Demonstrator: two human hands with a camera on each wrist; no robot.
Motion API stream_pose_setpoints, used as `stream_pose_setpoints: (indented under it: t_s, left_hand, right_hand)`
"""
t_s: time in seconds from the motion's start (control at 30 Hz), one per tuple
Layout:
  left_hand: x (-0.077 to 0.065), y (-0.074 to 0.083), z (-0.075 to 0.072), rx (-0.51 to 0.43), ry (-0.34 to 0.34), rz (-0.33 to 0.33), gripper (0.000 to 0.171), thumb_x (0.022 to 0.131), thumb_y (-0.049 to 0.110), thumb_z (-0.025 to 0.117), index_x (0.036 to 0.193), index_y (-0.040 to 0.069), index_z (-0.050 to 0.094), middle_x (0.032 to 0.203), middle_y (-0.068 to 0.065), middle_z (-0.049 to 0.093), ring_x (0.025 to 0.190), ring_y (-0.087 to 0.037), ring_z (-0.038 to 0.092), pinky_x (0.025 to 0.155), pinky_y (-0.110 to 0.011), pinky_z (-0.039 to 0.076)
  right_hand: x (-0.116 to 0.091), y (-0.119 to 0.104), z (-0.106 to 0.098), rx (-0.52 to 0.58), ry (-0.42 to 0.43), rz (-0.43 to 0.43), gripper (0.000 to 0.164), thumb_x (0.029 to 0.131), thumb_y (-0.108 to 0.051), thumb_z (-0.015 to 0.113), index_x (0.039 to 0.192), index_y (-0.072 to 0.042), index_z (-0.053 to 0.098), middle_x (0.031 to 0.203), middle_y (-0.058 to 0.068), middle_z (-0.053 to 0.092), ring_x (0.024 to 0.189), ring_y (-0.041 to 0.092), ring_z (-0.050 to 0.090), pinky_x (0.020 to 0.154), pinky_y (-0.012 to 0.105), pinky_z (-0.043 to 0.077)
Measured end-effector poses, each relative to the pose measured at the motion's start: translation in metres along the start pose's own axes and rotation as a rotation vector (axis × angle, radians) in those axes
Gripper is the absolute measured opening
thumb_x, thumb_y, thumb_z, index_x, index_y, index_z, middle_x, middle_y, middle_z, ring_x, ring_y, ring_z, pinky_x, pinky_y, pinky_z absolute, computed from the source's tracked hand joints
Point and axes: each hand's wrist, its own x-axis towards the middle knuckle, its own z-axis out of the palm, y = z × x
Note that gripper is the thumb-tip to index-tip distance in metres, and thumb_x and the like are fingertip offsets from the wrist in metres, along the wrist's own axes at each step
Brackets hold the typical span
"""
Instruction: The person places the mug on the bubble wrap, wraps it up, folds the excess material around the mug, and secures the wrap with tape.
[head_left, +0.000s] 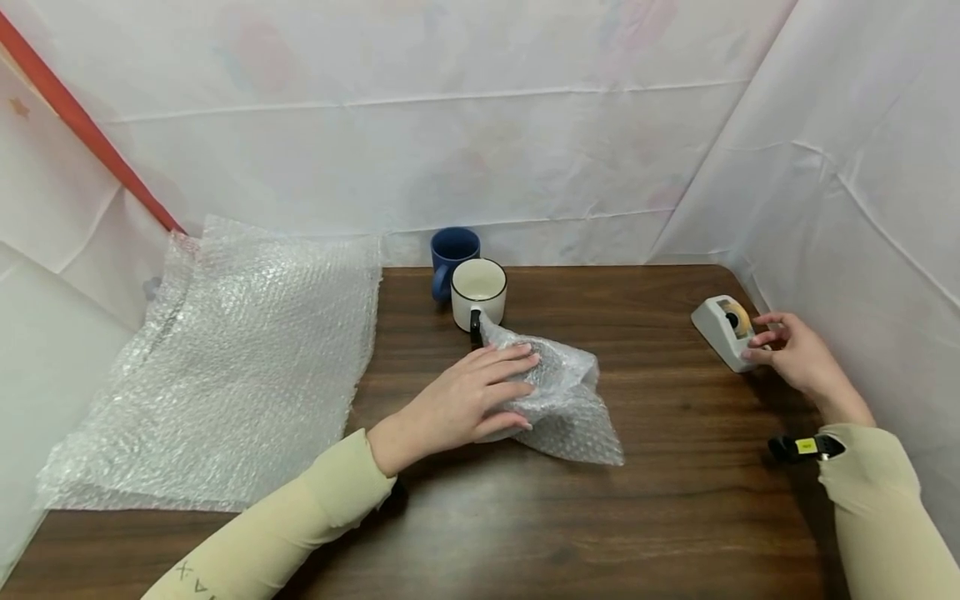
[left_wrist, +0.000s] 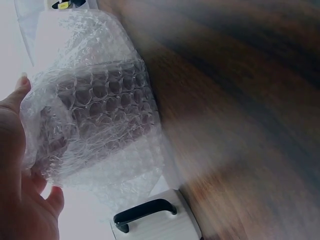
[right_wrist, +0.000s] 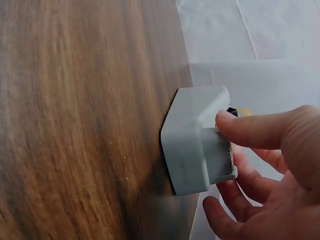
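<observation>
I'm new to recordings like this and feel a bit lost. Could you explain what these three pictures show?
There is no machine here, just a person's two bare hands. The wide picture comes from a camera worn on the head; the two close ones come from cameras on each wrist. On the dark wooden table, a large bubble wrap sheet lies to the left. Near the back stand a blue mug and, in front of it, a black-handled white mug. The left hand rests on a bubble wrap bundle; I can't tell what is inside. The right hand curls around one end of a tape dispenser.
</observation>
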Motion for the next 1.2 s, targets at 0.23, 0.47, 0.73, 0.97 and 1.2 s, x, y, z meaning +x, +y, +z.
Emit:
stream_pose_setpoints:
  t_s: [0.23,0.47,0.73,0.97,1.2]
  left_hand:
    - [0.001,-0.002,0.000,-0.010,-0.004,0.004,0.041,0.093,0.041,0.069,0.120,0.010,0.071,0.144,-0.011,0.054,0.141,-0.026,0.040,0.113,-0.047,0.033]
    - [0.000,-0.002,-0.001,-0.017,-0.014,0.000,0.042,0.093,0.041,0.069,0.122,0.010,0.070,0.145,-0.011,0.053,0.142,-0.025,0.039,0.113,-0.047,0.032]
    - [0.000,-0.003,-0.001,-0.026,-0.011,0.000,0.043,0.092,0.040,0.070,0.122,0.010,0.071,0.144,-0.011,0.054,0.141,-0.025,0.039,0.113,-0.047,0.033]
    - [0.000,-0.003,0.000,-0.033,-0.016,0.007,0.042,0.093,0.039,0.069,0.123,0.010,0.070,0.145,-0.011,0.053,0.141,-0.026,0.039,0.113,-0.047,0.032]
    - [-0.001,-0.003,-0.001,-0.039,-0.012,-0.002,0.042,0.093,0.039,0.069,0.124,0.010,0.070,0.145,-0.011,0.053,0.141,-0.025,0.039,0.114,-0.047,0.032]
  right_hand:
    - [-0.004,-0.002,0.006,-0.049,0.115,-0.050,0.034,0.084,-0.001,0.078,0.107,0.005,0.053,0.081,-0.007,0.056,0.071,-0.002,0.046,0.061,0.016,0.039]
    - [-0.009,-0.003,0.009,-0.155,0.196,-0.024,0.033,0.083,-0.010,0.082,0.099,0.000,0.055,0.086,0.004,0.054,0.073,0.004,0.043,0.064,0.023,0.035]
    - [-0.013,-0.008,0.006,-0.049,0.274,0.017,0.030,0.087,-0.020,0.079,0.097,0.001,0.058,0.080,-0.005,0.055,0.069,0.000,0.046,0.059,0.017,0.039]
    - [-0.027,-0.015,0.000,0.724,0.391,0.125,0.017,0.095,-0.015,0.069,0.083,-0.005,0.062,0.082,-0.004,0.057,0.067,0.002,0.061,0.061,0.015,0.054]
    - [-0.039,-0.010,-0.005,0.373,0.384,0.273,0.015,0.095,-0.025,0.068,0.086,-0.014,0.063,0.064,-0.018,0.060,0.053,0.001,0.062,0.050,0.015,0.048]
